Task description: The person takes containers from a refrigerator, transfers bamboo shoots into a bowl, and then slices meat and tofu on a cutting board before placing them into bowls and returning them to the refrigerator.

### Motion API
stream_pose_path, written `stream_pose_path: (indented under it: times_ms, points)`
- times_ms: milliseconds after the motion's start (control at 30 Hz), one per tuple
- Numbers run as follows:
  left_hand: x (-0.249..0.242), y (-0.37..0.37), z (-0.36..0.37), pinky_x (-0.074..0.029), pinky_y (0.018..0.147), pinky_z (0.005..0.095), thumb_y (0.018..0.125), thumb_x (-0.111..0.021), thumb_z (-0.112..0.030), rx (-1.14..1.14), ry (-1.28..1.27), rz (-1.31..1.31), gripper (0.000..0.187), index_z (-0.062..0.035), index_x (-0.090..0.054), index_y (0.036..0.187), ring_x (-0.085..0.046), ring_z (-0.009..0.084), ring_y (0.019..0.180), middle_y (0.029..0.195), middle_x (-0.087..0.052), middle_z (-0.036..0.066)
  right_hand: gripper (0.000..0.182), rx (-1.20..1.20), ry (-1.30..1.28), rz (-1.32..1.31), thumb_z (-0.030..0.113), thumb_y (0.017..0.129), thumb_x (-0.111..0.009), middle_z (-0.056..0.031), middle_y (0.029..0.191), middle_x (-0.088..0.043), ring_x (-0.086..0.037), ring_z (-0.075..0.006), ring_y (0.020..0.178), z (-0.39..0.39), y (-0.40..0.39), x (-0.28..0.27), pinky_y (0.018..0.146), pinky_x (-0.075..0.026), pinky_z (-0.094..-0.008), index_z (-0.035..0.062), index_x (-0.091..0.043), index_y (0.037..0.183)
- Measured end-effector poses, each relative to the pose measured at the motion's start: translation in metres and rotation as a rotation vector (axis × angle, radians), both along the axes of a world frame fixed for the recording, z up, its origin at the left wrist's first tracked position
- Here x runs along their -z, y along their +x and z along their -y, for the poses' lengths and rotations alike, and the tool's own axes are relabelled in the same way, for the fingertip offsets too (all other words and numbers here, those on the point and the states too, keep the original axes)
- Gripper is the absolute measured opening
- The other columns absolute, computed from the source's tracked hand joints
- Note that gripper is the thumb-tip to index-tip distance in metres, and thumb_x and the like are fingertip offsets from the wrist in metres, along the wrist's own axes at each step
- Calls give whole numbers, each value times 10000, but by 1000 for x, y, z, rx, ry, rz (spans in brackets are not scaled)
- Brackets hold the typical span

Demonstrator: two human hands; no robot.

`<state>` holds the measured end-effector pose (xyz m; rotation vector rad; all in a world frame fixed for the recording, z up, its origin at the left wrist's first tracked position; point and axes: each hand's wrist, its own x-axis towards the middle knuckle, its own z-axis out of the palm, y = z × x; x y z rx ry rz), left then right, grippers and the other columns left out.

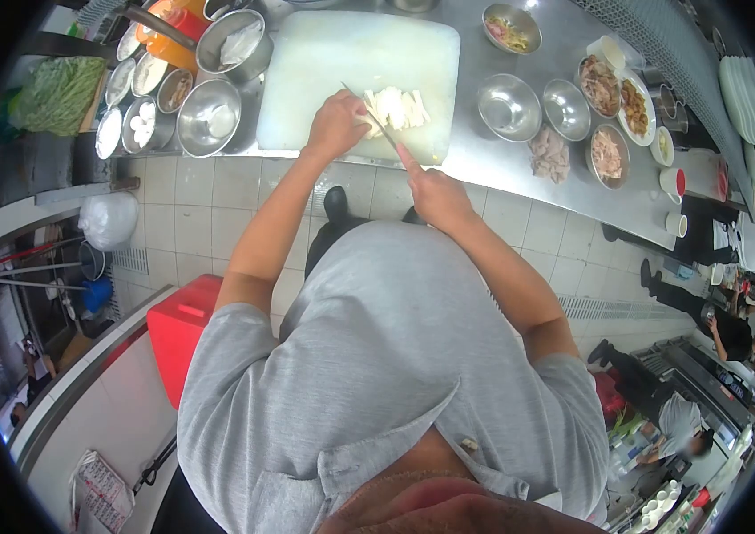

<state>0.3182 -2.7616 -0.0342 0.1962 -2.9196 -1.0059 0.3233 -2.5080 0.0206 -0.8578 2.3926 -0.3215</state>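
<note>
I see my left hand (335, 125) pressing down on pale cut pieces (398, 109) on the white cutting board (324, 62) atop the bench (502, 165), while my right hand (438, 198) is closed around a knife (373, 116) touching them.

One head camera looks steeply down from above the person's chest, toward the steel bench (493, 165) near in front.
</note>
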Motion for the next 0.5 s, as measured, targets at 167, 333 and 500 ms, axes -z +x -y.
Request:
stream_pose_path:
  times_ms: [167,333,500]
  points:
    - [0,-1,1,-548,878,440,729,-856,-131,-1,3,17,279,-31,-706,942,-656,343,1015,1058,-660,128,716,29,-97,17,166,1018,-557,-247,886,-713,-713,-398,831,-3,-8,3,810,-560,-517,219,-250,1663]
    - [0,0,0,-547,859,447,716,-863,-119,-32,13,2,283,-24,-691,920,-660,357,982,1049,-653,143,722,31,-87,20,173,1021,-558,-239,894,-717,-712,-398,823,-3,-1,-23,798,-562,-519,224,-237,1666]
    - [5,1,0,-546,843,451,711,-866,-113,-37,40,-19,280,-19,-679,895,-663,363,963,1035,-645,155,717,-7,-43,-6,184,1021,-563,-238,906,-719,-714,-397,821,1,3,3,783,-564,-536,218,-247,1664]
